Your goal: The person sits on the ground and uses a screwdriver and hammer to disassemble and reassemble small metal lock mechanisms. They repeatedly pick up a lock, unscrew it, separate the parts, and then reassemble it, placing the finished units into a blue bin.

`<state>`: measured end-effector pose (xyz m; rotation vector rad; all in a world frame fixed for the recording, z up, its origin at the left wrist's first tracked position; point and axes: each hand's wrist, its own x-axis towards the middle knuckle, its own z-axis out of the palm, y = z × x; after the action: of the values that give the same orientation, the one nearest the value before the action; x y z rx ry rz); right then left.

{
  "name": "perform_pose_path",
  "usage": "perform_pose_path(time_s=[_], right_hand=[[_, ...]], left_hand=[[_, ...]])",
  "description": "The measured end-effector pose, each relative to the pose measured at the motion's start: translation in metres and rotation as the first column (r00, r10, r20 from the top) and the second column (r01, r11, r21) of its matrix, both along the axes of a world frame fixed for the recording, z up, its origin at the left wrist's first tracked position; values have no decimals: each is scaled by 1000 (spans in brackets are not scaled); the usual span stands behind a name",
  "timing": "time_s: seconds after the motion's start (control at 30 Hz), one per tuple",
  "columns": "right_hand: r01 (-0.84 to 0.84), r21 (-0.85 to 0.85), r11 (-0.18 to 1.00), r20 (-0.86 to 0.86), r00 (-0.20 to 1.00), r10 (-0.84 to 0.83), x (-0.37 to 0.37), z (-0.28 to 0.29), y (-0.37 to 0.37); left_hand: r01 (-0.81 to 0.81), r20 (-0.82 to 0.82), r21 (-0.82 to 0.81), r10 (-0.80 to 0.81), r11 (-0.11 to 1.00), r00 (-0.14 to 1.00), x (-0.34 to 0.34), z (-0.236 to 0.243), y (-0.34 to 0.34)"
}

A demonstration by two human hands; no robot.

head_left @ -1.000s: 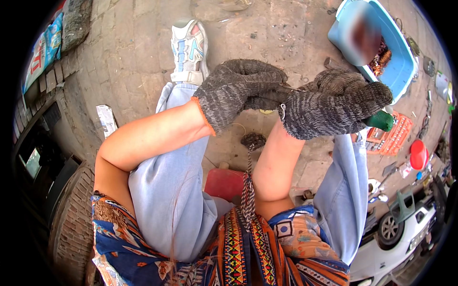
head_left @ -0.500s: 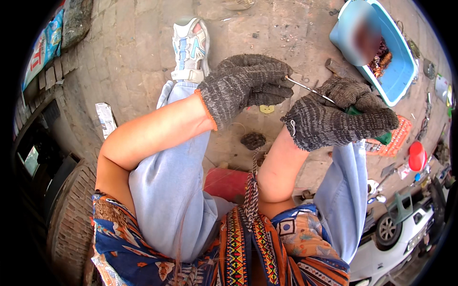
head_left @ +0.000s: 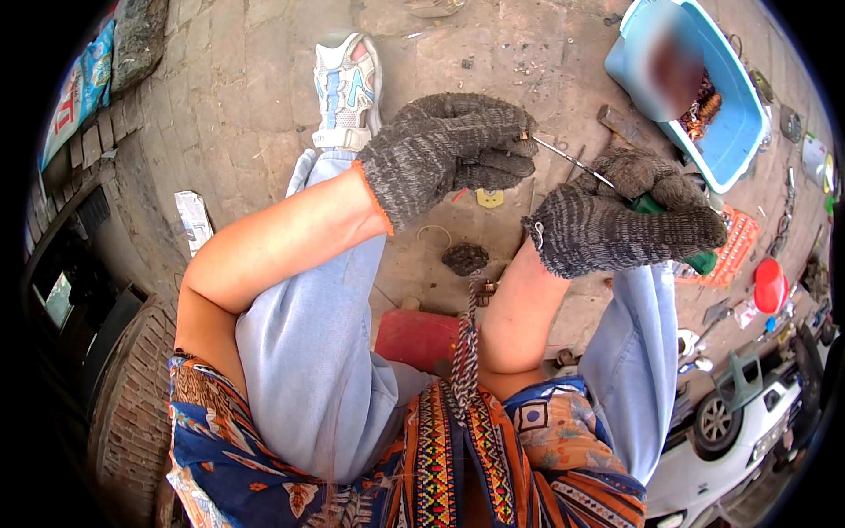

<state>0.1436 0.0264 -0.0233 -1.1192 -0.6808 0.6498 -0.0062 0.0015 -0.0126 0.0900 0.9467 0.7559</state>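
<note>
In the head view both my hands wear dark grey knitted gloves. My left hand is closed near the tip of a thin metal screwdriver shaft, pinching something small at the fingertips that I cannot make out. My right hand grips that screwdriver's green handle, most of it hidden by the glove. A yellow piece and a dark lump lie on the ground below my hands, and a hammer lies just beyond them.
A blue tub of dark and coppery material is at the upper right, beside an orange tool case and a red bowl. A white car is at lower right, a red object between my legs, bags at the left.
My hands have drawn apart, the left rising slightly and the right shifting down, so the screwdriver's shaft now shows between them. The view is otherwise much the same.
</note>
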Motion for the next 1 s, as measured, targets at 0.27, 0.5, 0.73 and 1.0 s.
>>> perform_pose_path(time_s=[0.27, 0.5, 0.73, 1.0], right_hand=[[29, -74, 997, -113, 993, -37, 4, -8, -8], [-27, -341, 940, -20, 1000, 22, 13, -31, -17], [-376, -745, 551, -61, 861, 506, 25, -105, -40], [-359, -783, 508, 66, 765, 641, 10, -115, -53]], left_hand=[[-18, 37, -30, 19, 999, 999, -7, -12, -3], [60, -222, 14, -55, 998, 973, -10, -39, 7], [117, -571, 22, -84, 993, 817, -11, -148, 18], [239, -659, -2, -181, 971, 730, -16, -205, 8]])
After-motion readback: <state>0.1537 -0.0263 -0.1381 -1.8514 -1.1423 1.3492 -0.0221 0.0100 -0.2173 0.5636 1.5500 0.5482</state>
